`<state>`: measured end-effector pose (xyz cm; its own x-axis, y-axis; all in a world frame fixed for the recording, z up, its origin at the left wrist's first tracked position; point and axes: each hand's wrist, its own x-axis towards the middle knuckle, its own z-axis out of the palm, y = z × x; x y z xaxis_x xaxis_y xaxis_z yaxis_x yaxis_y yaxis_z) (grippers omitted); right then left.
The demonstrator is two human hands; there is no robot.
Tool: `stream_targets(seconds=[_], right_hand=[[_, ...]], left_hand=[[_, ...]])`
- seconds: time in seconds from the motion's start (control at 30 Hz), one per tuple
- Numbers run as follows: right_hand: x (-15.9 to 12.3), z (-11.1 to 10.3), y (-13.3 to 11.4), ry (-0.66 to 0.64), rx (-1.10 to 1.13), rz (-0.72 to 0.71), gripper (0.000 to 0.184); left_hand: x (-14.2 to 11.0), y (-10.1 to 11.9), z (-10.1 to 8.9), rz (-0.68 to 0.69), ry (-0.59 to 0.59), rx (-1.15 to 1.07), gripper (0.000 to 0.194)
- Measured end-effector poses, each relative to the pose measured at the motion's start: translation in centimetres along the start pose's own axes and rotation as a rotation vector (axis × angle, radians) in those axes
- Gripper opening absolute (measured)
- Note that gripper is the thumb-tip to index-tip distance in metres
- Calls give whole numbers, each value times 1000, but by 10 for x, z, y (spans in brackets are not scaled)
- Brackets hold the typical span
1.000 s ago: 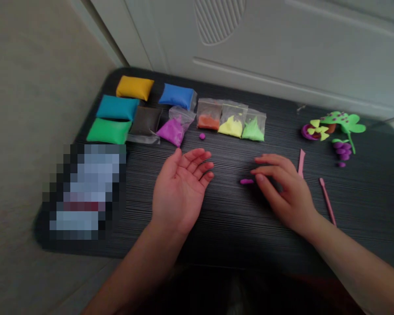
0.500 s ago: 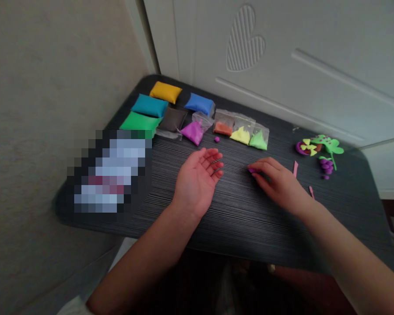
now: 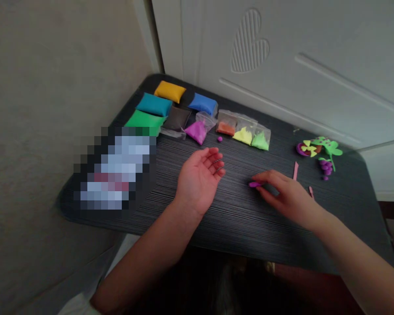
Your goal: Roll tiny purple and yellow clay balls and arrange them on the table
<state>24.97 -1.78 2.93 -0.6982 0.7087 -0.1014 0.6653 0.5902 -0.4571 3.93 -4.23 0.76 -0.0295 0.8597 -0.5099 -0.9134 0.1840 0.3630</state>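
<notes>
On the dark table, read as a dial with twelve at the door, the left hand is inside nine o'clock, palm up, relaxed and holding nothing; the right hand, inside three, has thumb and fingertips closed on a slim purple piece, apparently soft clay; the bags run from ten round to past twelve, a magenta one among them; shaped figures sit at two; a pink tool lies near three. The smallest thing, a purple ball, rests near twelve, apart from both hands. I'd judge this a moment of handling that piece between shapings; moving it calls for a light pinch that won't flatten it, and the upturned palm looks well placed to receive it.
</notes>
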Motion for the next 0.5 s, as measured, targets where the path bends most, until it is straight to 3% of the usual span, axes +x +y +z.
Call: stream_targets(seconds=[0.17,0.23,0.33,0.43,0.5], right_hand=[[-11,1,-1,-26,23,-7,24],[-3,0,-1,81,32,0,21],[23,2,0,345,-44,-4,18],[55,10,4,531,-269,-1,21],[69,18,5,569,-426,12,24]], left_hand=[[1,0,-1,-11,-17,8,14],[1,0,-1,-11,-23,16,15],[3,0,-1,-5,-20,25,15],[4,0,-1,1,-14,31,14],[5,0,-1,3,-5,30,14]])
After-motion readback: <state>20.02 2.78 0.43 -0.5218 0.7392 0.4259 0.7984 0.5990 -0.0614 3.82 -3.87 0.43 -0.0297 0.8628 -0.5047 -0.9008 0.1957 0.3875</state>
